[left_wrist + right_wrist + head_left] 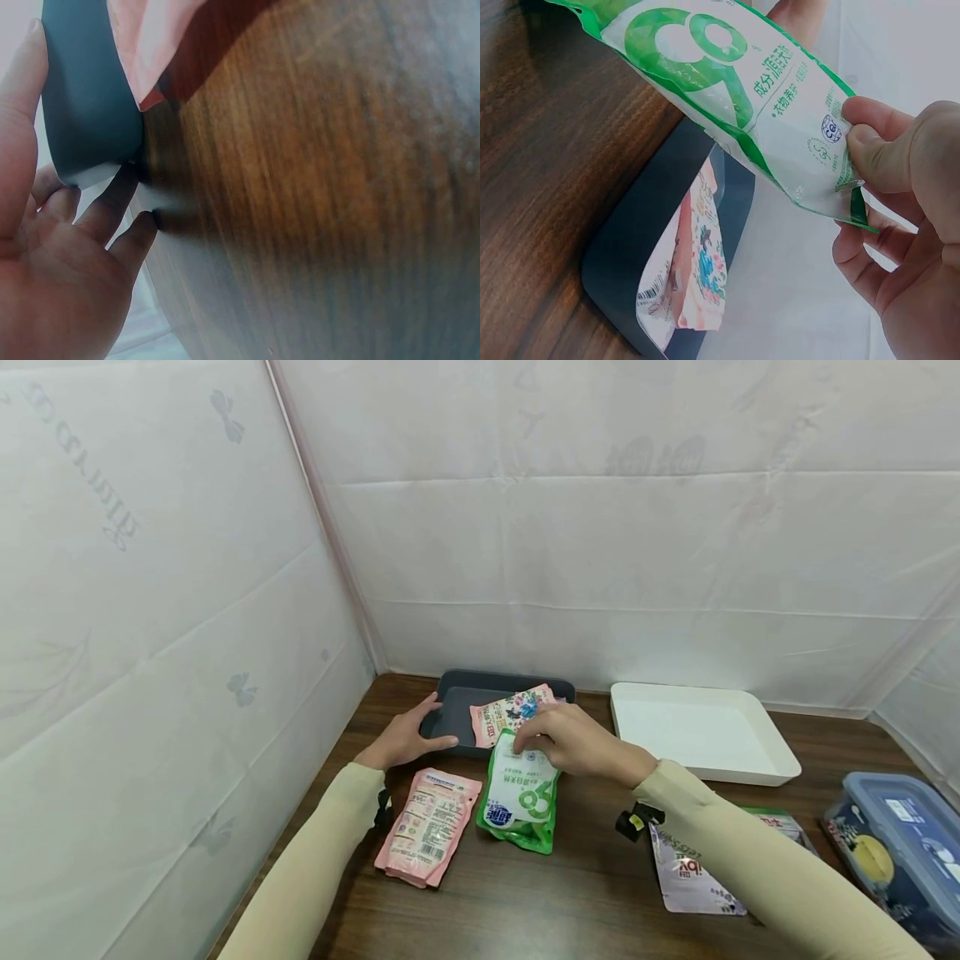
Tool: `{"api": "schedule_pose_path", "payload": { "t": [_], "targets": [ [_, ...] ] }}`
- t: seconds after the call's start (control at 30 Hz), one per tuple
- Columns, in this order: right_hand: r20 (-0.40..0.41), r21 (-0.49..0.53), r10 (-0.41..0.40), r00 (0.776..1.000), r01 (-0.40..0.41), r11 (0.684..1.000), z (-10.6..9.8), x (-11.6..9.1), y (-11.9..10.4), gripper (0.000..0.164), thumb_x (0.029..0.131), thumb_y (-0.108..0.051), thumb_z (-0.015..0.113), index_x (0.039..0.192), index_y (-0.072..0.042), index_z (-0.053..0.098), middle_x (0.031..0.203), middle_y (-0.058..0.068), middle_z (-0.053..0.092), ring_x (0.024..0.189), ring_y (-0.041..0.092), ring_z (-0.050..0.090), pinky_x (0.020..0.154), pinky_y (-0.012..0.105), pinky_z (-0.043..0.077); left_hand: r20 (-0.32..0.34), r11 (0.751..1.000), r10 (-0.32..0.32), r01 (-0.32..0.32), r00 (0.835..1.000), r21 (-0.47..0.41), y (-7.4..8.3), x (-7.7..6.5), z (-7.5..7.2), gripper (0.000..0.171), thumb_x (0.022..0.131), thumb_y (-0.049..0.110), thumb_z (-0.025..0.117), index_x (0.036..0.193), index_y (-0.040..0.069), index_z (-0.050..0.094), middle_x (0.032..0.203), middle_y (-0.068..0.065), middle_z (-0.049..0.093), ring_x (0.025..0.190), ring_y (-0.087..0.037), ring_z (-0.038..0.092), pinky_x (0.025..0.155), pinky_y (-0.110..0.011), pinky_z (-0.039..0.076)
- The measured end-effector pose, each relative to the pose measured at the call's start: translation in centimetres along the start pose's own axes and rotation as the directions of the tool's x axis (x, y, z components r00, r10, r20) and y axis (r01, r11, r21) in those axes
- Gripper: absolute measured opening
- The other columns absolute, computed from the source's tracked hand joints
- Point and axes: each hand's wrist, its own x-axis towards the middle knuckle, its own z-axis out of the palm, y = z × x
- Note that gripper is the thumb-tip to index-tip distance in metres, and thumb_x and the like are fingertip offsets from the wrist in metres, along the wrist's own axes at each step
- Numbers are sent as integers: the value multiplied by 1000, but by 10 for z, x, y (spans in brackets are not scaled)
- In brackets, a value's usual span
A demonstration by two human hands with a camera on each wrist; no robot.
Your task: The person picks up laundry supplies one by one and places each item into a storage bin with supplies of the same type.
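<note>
Between thumb and fingers my right hand (573,739) pinches one end of a green and white detergent pouch (521,793); the right wrist view shows the pouch (772,97) slanting beside the dark tray's rim. My left hand (405,739) rests at the left end of the dark grey tray (459,710), its fingers spread around that corner. In the left wrist view those fingers (112,202) are fairly straight against the tray wall (90,97). A pink floral pouch (498,714) lies inside the tray, partly over another pouch. Nearer me on the table lies a pink pouch (431,827).
A white tray (697,731) stands to the right of the dark one. Under my right forearm lie a purple pouch (690,877) and a partly hidden green-edged pouch. A blue lidded box (900,852) sits at the far right. White sheeting (600,543) walls the wooden table (585,893).
</note>
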Motion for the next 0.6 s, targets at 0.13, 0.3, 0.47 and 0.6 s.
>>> {"api": "schedule_pose_path", "payload": {
  "t": [0.13,0.3,0.47,0.6],
  "targets": [
    [3,7,-7,1000,7,1000,-6,0,-1,22,94,-4,64,93,-21,78,92,-14,70,84,2,57,70,23,49,-2,1000,-3,3,1000,-1,1,0,0,95,80,62,70,154,14,32,163,-3,14,146,-33,22,113,-56,26],
    [3,-7,-2,1000,2,1000,-15,-1,-1,27,94,-1,63,96,-23,78,97,-17,70,93,3,60,80,28,51,-1,1000,2,-2,1000,5,2,0,0,95,81,62,70,154,14,32,163,-3,14,146,-33,22,113,-56,26],
    [-17,-39,-8,1000,8,999,-23,2,1,29,93,0,62,95,-23,79,97,-16,71,100,5,62,92,35,49,0,1000,3,-3,1000,4,2,0,-1,95,81,61,70,154,13,32,163,-3,13,146,-33,21,113,-56,25],
    [-25,-42,-1,1000,0,999,-27,3,1,25,94,-4,63,95,-22,79,97,-15,71,95,5,62,80,29,52,-2,1000,2,-2,1000,7,0,1,-1,95,81,62,70,154,14,32,163,-3,13,146,-33,22,113,-55,26]
  ]
}}
